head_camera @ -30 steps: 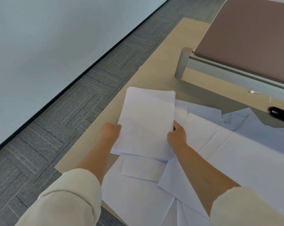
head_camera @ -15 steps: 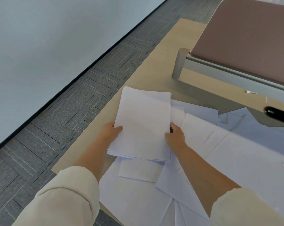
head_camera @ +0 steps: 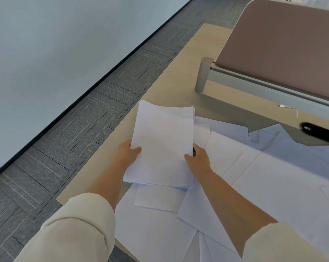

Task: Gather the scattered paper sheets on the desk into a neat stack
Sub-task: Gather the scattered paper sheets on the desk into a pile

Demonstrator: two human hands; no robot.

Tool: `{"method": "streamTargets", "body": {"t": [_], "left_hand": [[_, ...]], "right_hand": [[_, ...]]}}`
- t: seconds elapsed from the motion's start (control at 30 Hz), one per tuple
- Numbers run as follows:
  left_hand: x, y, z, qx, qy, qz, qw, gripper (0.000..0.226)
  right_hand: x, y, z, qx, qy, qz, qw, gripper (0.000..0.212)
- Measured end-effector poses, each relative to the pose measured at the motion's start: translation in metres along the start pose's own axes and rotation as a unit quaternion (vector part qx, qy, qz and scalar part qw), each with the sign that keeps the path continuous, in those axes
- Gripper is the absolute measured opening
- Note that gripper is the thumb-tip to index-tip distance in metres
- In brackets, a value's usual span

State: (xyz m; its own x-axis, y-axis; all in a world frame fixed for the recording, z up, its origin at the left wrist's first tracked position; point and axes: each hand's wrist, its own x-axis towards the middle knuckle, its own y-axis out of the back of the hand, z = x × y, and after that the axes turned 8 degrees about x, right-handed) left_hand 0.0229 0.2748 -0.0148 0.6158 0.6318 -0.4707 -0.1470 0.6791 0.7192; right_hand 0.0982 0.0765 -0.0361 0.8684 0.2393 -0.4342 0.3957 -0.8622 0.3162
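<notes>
A gathered stack of white paper sheets (head_camera: 163, 144) is held just above the beige desk (head_camera: 171, 86), its far end sagging slightly. My left hand (head_camera: 127, 154) grips its left edge, thumb on top. My right hand (head_camera: 198, 159) grips its right edge, thumb on the top sheet. Several loose white sheets (head_camera: 273, 182) lie scattered and overlapping on the desk below and to the right of the stack.
A brown partition panel (head_camera: 284, 48) on a grey rail with a round post (head_camera: 203, 74) stands at the desk's far side. A black object (head_camera: 318, 132) lies at the right edge. Grey carpet (head_camera: 75, 133) lies beyond the desk's left edge.
The stack has shifted a little to the left and nearer to me with both hands. My thumbs now lie further onto the top sheet.
</notes>
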Motion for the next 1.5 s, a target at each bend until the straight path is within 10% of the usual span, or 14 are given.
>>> {"method": "streamTargets", "body": {"t": [0.27,0.6,1.27,1.43,1.5], "left_hand": [[-0.009,0.012,0.003,-0.11,-0.029,-0.03,0.993,0.016],[-0.041,0.048,0.056,-0.236,-0.112,-0.044,0.964,0.012],[-0.087,0.055,0.107,-0.339,-0.153,-0.023,0.928,0.014],[-0.097,0.056,0.119,-0.38,-0.167,-0.039,0.909,0.013],[-0.099,0.058,0.124,-0.412,-0.168,-0.047,0.894,0.014]], "right_hand": [[0.003,0.005,0.003,0.045,0.004,0.001,0.999,0.008],[0.001,0.011,0.003,0.139,-0.046,-0.02,0.989,0.062],[-0.036,0.041,-0.012,0.22,-0.056,-0.134,0.965,0.041],[-0.041,0.043,-0.014,0.226,-0.046,-0.145,0.962,0.098],[-0.047,0.046,-0.018,0.249,-0.04,-0.138,0.958,0.062]]}}
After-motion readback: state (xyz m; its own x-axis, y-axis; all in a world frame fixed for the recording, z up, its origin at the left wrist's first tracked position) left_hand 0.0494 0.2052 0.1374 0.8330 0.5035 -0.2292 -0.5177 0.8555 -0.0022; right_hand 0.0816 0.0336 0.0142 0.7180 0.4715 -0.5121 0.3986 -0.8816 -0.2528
